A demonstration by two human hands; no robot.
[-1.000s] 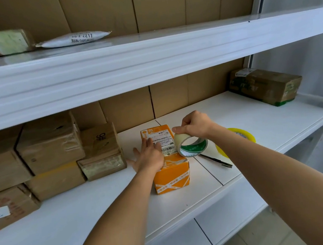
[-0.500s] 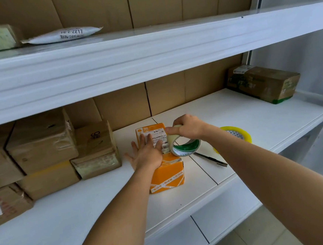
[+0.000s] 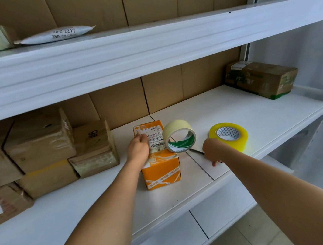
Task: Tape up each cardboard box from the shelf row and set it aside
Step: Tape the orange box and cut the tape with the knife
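An orange cardboard box (image 3: 161, 169) with a white shipping label stands on the white middle shelf (image 3: 234, 111). My left hand (image 3: 138, 149) rests on its top, fingertips bent down onto the label. A cream tape roll (image 3: 178, 135) with a green core stands on edge against the box's right side, and no hand is on it. My right hand (image 3: 213, 151) is down on the shelf right of the box. Its fingers curl over the near end of a thin dark cutter (image 3: 197, 151).
A yellow tape roll (image 3: 229, 135) lies flat behind my right hand. Several brown boxes (image 3: 40, 145) are stacked at the left of the shelf. One taped brown box (image 3: 261, 79) sits at the far right. The upper shelf holds a white mailer (image 3: 55, 34).
My right hand let go of the cream tape roll and dropped to the cutter on the shelf. The roll now stands by itself against the box. My left hand stayed on the box top.
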